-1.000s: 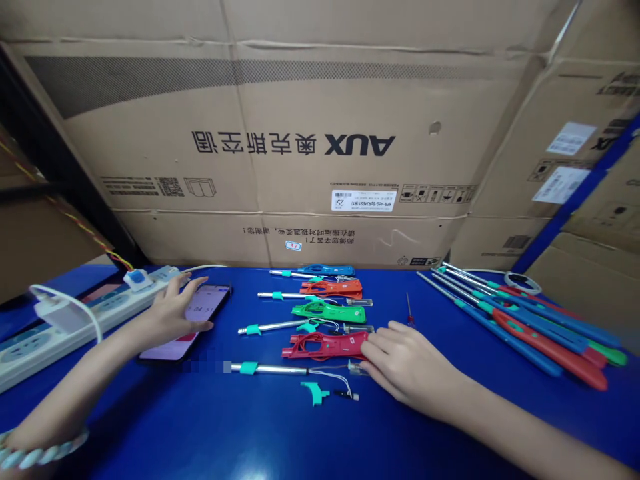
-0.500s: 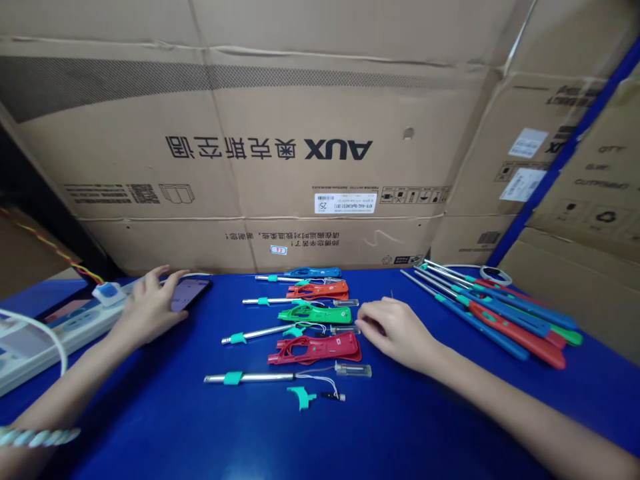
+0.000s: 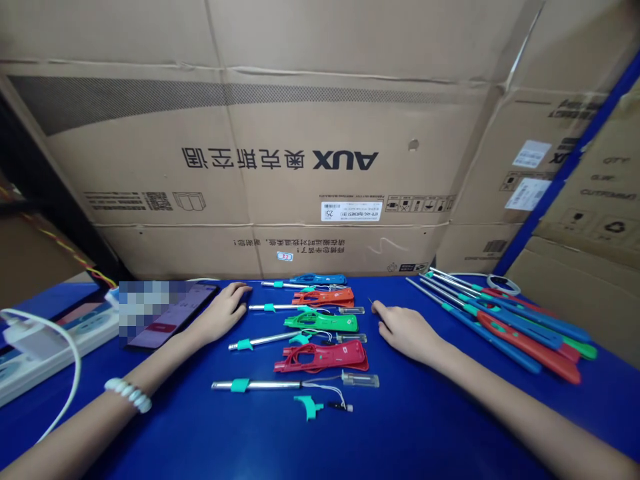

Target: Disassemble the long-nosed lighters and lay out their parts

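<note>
My left hand [image 3: 223, 312] lies on the blue table beside the phone [image 3: 163, 320], fingers stretched out and holding nothing. Close to its fingertips is a silver lighter tube [image 3: 263, 308] with a teal collar. My right hand [image 3: 407, 332] is closed in a pinch, with a thin dark pin-like piece [image 3: 370, 301] sticking out at the fingertips. Left of it lie lighter handle shells in a column: blue [image 3: 320, 279], orange [image 3: 325, 297], green [image 3: 323, 323] and red [image 3: 323, 358]. Each has a silver tube; clear fuel tanks [image 3: 361, 380] and wires lie alongside. A teal trigger [image 3: 309, 407] rests in front.
Several long lighters [image 3: 520, 327] with coloured handles are piled at the right. Behind them lies a round white-rimmed device [image 3: 503, 285]. A power strip [image 3: 55, 357] with a white cable stands at the left. A large cardboard box [image 3: 280, 120] walls off the back.
My left hand has moved right, off the phone and onto the table. My right hand stays near the shells, its thin piece now pointing left. The view has shifted slightly.
</note>
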Action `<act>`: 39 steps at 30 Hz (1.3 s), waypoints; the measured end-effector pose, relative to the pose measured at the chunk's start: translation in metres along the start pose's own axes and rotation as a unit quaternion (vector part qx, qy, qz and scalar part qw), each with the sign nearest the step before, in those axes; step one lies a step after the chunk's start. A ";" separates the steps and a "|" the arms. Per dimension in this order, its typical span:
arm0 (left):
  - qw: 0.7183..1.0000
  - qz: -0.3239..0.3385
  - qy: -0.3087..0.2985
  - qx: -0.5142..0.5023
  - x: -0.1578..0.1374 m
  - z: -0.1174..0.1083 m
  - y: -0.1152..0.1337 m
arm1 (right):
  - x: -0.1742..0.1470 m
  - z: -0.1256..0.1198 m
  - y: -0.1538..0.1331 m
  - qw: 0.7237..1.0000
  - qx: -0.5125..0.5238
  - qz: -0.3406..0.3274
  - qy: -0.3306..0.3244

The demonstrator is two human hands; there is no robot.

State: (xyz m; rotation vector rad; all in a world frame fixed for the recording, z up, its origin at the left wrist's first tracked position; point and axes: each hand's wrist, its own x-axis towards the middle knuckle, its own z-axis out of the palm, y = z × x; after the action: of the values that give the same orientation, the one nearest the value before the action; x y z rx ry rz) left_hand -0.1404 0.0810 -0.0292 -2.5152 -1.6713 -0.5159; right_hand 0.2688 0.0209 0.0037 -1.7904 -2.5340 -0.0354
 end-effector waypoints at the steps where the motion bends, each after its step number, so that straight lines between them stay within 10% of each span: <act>1: 1.000 0.001 0.000 -0.002 0.002 0.002 -0.001 | 0.001 0.002 -0.002 1.000 0.007 -0.001 0.007; 23: 1.000 -0.004 -0.025 0.000 0.008 0.012 -0.003 | 0.039 0.025 0.017 0.983 0.094 -0.016 0.154; 39: 0.999 0.004 -0.040 0.011 0.008 0.011 -0.002 | 0.048 0.021 0.059 0.988 0.044 0.087 0.120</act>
State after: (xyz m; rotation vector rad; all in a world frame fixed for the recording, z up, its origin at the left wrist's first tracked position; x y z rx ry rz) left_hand -0.1369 0.0922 -0.0374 -2.5583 -1.6842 -0.3982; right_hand 0.3085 0.0864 -0.0156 -1.8412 -2.1764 -0.1228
